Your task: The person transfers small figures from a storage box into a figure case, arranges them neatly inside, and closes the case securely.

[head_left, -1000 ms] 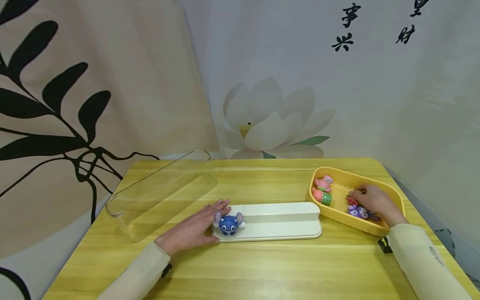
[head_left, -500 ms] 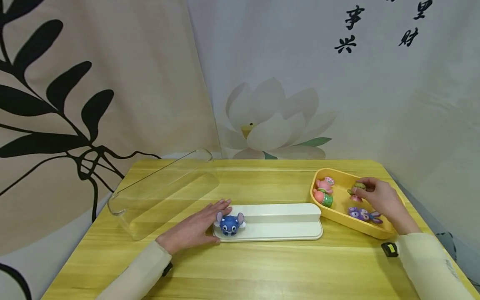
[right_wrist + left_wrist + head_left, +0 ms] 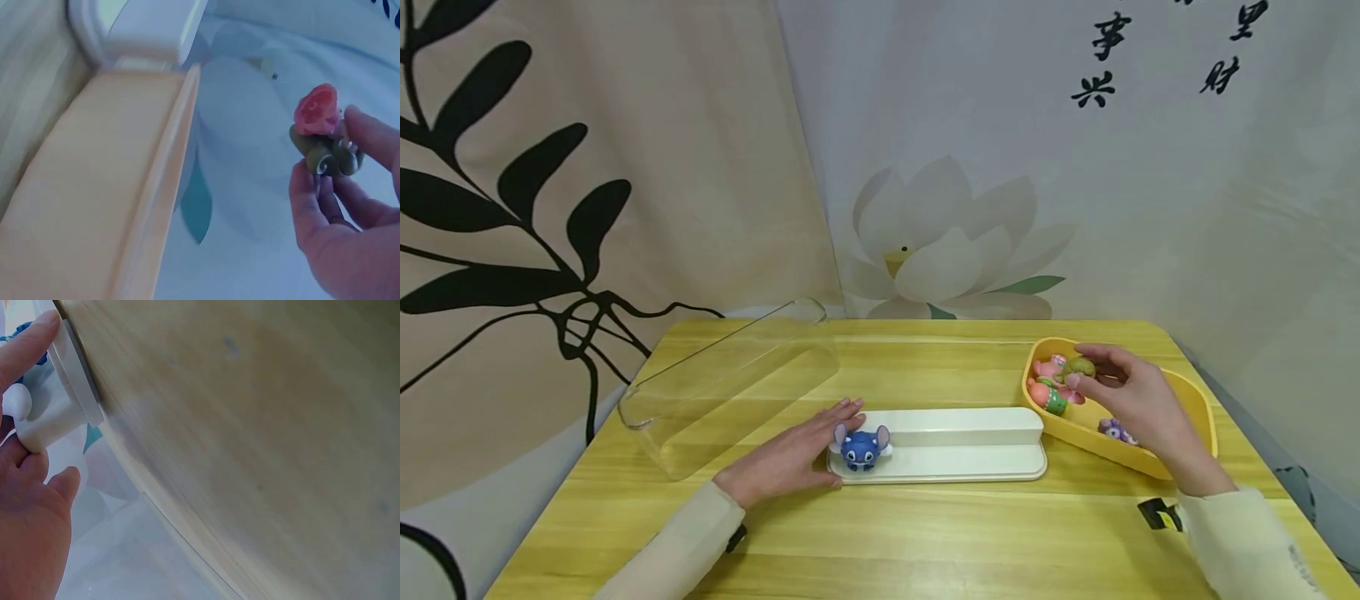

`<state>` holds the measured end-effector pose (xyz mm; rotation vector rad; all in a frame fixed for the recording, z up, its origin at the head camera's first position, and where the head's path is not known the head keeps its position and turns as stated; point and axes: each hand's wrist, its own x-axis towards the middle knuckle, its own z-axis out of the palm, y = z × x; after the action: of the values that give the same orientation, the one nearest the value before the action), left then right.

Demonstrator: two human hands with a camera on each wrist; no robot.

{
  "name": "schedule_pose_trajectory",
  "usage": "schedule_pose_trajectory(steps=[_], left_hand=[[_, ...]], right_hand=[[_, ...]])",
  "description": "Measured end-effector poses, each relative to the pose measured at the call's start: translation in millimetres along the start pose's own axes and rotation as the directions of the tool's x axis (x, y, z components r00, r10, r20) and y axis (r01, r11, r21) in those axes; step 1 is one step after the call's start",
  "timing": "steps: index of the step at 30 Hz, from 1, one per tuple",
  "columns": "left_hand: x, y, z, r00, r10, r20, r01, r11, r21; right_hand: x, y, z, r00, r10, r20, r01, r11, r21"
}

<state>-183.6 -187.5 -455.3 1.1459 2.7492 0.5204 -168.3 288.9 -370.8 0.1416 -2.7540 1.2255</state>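
My left hand [image 3: 793, 458] rests at the left end of a white stepped tray [image 3: 955, 462], its thumb and fingers around that end. Beside the fingers, a blue big-eared figurine [image 3: 860, 450] stands on the tray's lower step. Between thumb and fingertips my right hand [image 3: 1150, 408] pinches a green and pink figurine [image 3: 1080, 367] over the yellow bin [image 3: 1116, 454]; the right wrist view shows its pink part [image 3: 317, 110] on top of olive-green curls. In the bin, a pink and green figurine [image 3: 1047, 395] lies on the left, a purple one [image 3: 1116, 430] nearer the front.
A clear transparent cover [image 3: 730, 392] lies slantwise on the wooden table [image 3: 910, 542] at the back left. Behind the table hangs a printed curtain [image 3: 737, 167] with leaves, a lotus and dark characters.
My right hand has lifted the green and pink figurine from the bin's floor and moved it left, toward the figurines at that side. The left hand stays in place.
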Motion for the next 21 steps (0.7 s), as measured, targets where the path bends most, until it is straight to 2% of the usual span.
schedule_pose_trajectory(steps=[5,10,21], left_hand=[[0.3,1.2,-1.1,1.0,-0.012,0.007,0.012,1.0,-0.001],[0.1,1.9,-1.8,0.999,-0.03,0.017,0.03,0.999,-0.016],[0.7,1.1,-1.0,1.0,-0.018,0.01,0.019,1.0,-0.017]], right_hand=[[-6.9,-17.3,12.7,0.998,-0.063,-0.019,0.065,0.993,0.099],[-10.7,-29.0,34.2,0.983,-0.175,-0.048,0.181,0.964,0.193],[-15.2,-52.7,82.7,0.953,-0.299,-0.051,0.303,0.924,0.234]])
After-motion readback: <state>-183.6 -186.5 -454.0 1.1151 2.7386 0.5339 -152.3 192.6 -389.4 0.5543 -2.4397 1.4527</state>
